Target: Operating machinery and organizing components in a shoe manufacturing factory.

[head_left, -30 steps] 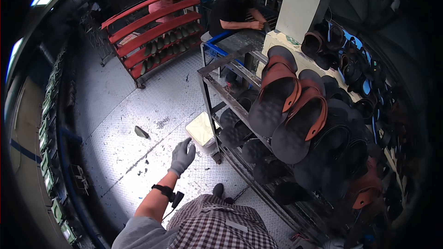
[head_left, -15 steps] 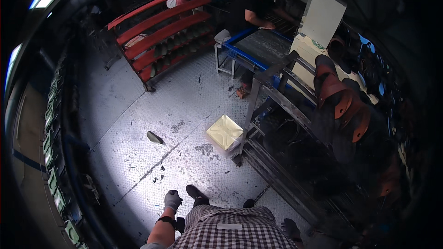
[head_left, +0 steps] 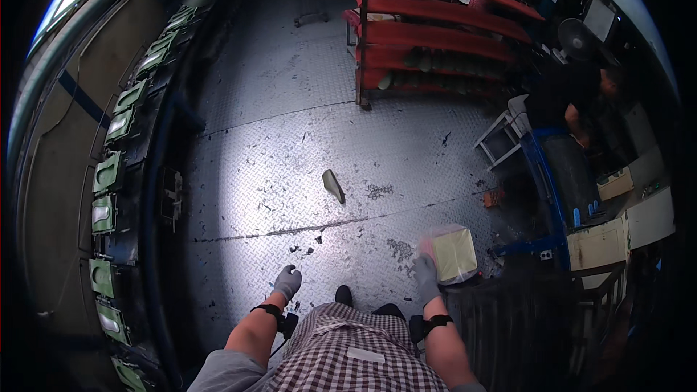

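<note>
My left hand (head_left: pixel 288 283), in a grey glove, hangs over the metal floor with its fingers loosely curled and nothing seen in it. My right hand (head_left: pixel 427 276), gloved the same, reaches forward with fingers stretched. Beside it stands a pale yellow square container (head_left: pixel 455 255) in clear plastic; in the view the hand borders its left side, and I cannot tell whether they touch. Farther ahead, an olive-green wedge-shaped piece (head_left: pixel 333 186) lies alone on the floor. Both forearms wear black straps.
A row of green moulds (head_left: pixel 109 172) runs along the left. A red rack (head_left: pixel 435 33) with dark green pieces stands ahead. At the right are a blue-framed table (head_left: pixel 541 167) and a co-worker in black (head_left: pixel 563 98). Dark scraps (head_left: pixel 310 250) dot the patterned metal floor (head_left: pixel 254 152).
My view has swung right to left, so the rack, container and wedge appear farther right. My right hand has come forward beside the yellow container. The left hand's fingers have loosened.
</note>
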Demonstrator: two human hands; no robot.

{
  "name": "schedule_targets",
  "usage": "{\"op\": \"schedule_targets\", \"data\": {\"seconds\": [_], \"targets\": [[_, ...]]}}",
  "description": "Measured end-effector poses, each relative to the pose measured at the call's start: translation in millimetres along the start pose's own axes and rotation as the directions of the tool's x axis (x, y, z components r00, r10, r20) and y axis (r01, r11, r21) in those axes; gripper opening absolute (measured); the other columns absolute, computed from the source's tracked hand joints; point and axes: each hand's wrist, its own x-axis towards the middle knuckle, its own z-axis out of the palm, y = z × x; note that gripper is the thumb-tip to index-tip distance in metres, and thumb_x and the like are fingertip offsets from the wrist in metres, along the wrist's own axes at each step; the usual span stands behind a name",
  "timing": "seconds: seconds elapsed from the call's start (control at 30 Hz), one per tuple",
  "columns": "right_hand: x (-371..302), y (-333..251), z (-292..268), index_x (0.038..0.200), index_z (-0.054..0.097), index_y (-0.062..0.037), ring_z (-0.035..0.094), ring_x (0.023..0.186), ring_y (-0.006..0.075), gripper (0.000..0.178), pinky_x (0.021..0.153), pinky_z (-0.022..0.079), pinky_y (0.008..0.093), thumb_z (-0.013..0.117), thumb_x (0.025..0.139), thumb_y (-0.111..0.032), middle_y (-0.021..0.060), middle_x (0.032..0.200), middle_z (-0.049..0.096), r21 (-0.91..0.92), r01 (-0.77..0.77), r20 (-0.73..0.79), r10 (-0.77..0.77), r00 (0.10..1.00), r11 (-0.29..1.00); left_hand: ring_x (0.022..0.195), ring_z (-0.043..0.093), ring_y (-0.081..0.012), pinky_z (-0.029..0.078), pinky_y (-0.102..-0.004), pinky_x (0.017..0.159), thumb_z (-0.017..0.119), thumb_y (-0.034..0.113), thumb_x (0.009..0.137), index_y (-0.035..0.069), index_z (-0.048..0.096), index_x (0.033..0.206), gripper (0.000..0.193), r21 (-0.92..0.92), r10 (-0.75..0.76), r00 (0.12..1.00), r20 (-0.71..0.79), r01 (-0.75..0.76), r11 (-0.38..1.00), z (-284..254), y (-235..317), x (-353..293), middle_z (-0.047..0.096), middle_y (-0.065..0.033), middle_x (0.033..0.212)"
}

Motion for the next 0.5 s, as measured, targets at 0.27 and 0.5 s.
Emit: {"op": "schedule_targets", "data": {"seconds": [0.27,0.5], "targets": [[91.9,-18.7,186.3,0.155,0.026,-0.0039,0.060,0.098,0.0217,0.084,0.086,0.050,0.0325,0.073,0.089,-0.026,0.0115,0.114,0.062,-0.622,-0.064,0.061,0.129,0.990,0.780,0.092,0.068,-0.0263,0.052,-0.0366,0.083,0.056,0.032,0.091,0.007,0.056,0.137,0.052,-0.245,-0.233,0.958,0.165,0.269,0.932,-4.4,32.3,31.2,0.071,-0.0179,0.107],[215.2,46.3,259.1,0.159,0.015,-0.0089,0.048,0.134,0.0377,0.095,0.112,0.038,0.0424,0.066,0.084,-0.037,0.0260,0.148,0.045,-0.869,-0.146,-0.001,0.293,0.956,0.473,0.092,0.061,-0.0182,0.050,-0.0331,0.084,0.057,0.020,0.095,0.002,0.050,0.141,0.050,-0.371,-0.330,0.937,0.114,0.348,0.861,0.8,44.4,88.3,0.066,-0.0137,0.106]]}}
